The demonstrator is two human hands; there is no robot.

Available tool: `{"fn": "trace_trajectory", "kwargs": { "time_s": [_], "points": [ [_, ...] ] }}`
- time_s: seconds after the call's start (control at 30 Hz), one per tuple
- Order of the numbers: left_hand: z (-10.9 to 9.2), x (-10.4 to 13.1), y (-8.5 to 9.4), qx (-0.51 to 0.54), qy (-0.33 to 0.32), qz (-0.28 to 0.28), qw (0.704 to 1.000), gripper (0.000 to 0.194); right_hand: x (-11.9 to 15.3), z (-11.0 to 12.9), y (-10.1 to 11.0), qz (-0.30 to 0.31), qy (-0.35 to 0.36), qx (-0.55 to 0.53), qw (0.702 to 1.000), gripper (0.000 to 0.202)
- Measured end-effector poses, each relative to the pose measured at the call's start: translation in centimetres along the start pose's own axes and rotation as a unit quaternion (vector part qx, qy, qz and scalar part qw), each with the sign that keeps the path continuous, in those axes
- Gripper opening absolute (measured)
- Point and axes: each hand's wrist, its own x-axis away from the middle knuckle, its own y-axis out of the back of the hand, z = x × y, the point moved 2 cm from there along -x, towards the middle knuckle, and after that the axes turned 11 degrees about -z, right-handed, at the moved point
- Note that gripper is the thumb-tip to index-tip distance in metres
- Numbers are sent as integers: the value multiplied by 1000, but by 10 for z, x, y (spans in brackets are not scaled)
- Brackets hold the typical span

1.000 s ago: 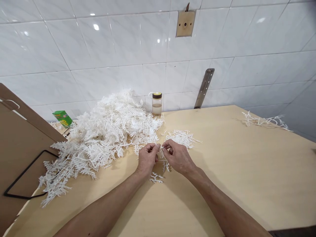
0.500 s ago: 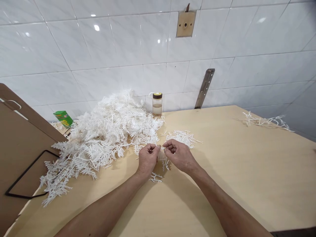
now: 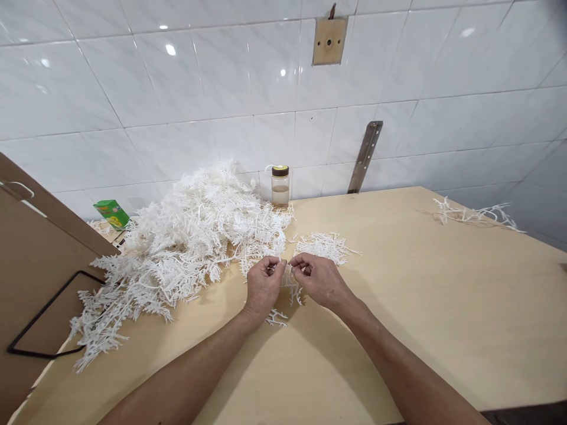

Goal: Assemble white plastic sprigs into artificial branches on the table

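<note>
My left hand (image 3: 262,289) is closed in a pinch above the table, and my right hand (image 3: 321,280) pinches close beside it, fingertips nearly meeting. Between them hangs a white branched plastic sprig (image 3: 295,293), partly hidden by the fingers. Below, another small white sprig (image 3: 277,319) lies on the tabletop. Just behind my right hand spreads a low pile of thin white snipped-looking pieces (image 3: 325,246). To the left of my left hand rises a large heap of white feathery sprigs (image 3: 199,230).
A lidded bottle with liquid (image 3: 280,192) stands by the tiled wall, left of a metal bracket (image 3: 367,156). A green packet (image 3: 111,213) lies behind the heap. At left leans a brown panel with a black wire frame (image 3: 38,313). Bare white stems (image 3: 478,215) lie far right on the table (image 3: 443,319).
The whole view shifts slightly left. My hands stay close together at the sprig, with the right fingertips a touch nearer to the left ones.
</note>
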Motion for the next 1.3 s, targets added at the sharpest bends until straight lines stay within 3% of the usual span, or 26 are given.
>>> {"fn": "trace_trajectory", "kwargs": {
  "time_s": [0.37, 0.67, 1.03, 1.3],
  "points": [
    [-1, 0, 1, 26, 31, -4, 999, 25, 2, 1, -3, -16, 4, -10, 1000, 19],
    [-7, 3, -3, 65, 82, 109, 989, 32, -1, -4, -3, -81, 126, 67, 986, 14],
    [-10, 1, -2, -2, 46, 147, 988, 28, 1, 2, 2, -49, 189, 91, 977, 18],
    [-7, 4, -3, -57, 25, 156, 986, 23, -2, -6, -3, -34, 173, 154, 972, 15]
  ]
}}
